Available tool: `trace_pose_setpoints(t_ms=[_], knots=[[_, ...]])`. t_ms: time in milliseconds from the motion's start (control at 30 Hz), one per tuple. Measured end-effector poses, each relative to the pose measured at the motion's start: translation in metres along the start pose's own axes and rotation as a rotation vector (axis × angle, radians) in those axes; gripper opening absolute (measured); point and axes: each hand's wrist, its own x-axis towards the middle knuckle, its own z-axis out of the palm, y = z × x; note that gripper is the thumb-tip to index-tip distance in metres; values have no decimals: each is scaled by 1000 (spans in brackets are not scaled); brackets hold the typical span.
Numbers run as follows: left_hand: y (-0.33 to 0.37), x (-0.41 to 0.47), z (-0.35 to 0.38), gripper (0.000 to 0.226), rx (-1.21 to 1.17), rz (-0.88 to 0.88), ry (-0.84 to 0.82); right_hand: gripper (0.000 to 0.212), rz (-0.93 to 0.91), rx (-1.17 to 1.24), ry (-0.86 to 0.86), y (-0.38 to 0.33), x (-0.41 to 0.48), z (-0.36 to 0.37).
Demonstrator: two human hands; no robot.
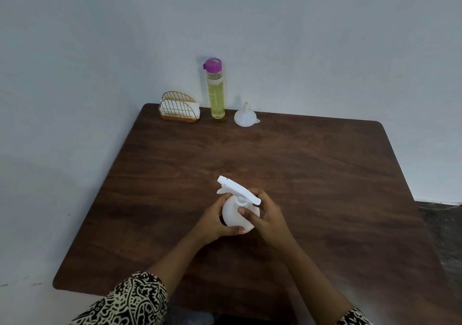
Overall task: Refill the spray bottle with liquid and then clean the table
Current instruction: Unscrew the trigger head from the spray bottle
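A white spray bottle [235,214] stands on the dark wooden table [312,169], its trigger head pointing to the far left. My left hand [215,221] grips the round body from the left, thumb under its front. My right hand [266,214] holds the neck just under the spray head, fingers curled around the collar. At the table's far edge stands a tall clear bottle [217,94] of yellow liquid with a purple cap. A white funnel [246,116] sits upside down to its right.
A gold wire napkin holder [179,109] with white napkins stands at the far left corner, next to the wall. The table's left edge runs along the pale wall. A dark floor shows beyond the right edge.
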Motion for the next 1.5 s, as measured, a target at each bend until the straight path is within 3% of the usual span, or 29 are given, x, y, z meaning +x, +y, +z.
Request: trace_pose_setpoints(t_ms=[133,233,400,600,700,767,933,1067,1133,1200,1267,1400,1500], knots=[[-1,1,1,83,3,7,-2,38,44,20,-87,3,-3,-3],[0,1,1,84,14,12,-7,60,34,-11,-11,1,-2,4],[-1,1,0,85,9,7,-16,42,7,-79,166,0,2,13],[-3,1,-1,88,9,-10,-11,26,35,7,-45,5,-1,-2],[-2,1,-1,86,15,-8,-12,50,90,-22,-156,6,-1,-7],[2,0,-1,82,16,-3,-18,67,74,-53,-126,5,-1,-3],[3,0,-1,79,5,11,-30,42,27,-82,155,-2,1,12],[2,1,-3,81,15,8,-32,25,30,-69,78,3,-2,7],[2,1,-3,82,24,7,-33,29,61,-65,-29,7,-5,1],[2,2,-3,82,30,12,-38,49,75,-69,-107,9,-7,-2],[3,2,-3,81,29,16,-43,66,70,-65,-75,7,-6,0],[4,2,-4,82,19,24,-57,46,54,-128,148,1,0,11],[1,3,-5,84,21,14,-58,36,22,-137,176,1,1,13]])
